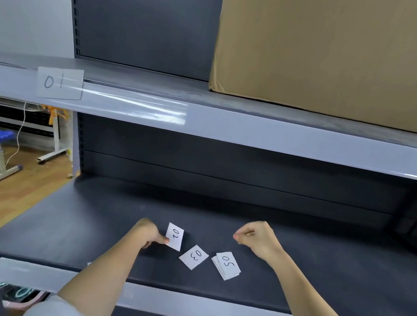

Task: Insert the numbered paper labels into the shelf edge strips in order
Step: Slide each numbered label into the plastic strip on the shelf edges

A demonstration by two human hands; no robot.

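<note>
The left hand (150,232) is pinching label 02 (175,236) just above the lower shelf (86,221), the right hand (257,238) is hovering curled and empty, labels 03 (193,256) and 05 (227,265) are lying between them, and label 01 (60,83) is sitting in the upper strip (134,106).

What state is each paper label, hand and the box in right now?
01 label: inserted in upper shelf strip.
02 label: pinched by left hand.
03 label: lying loose.
05 label: topping a small stack.
Right hand: curled, empty.
Cardboard box: closed.
</note>
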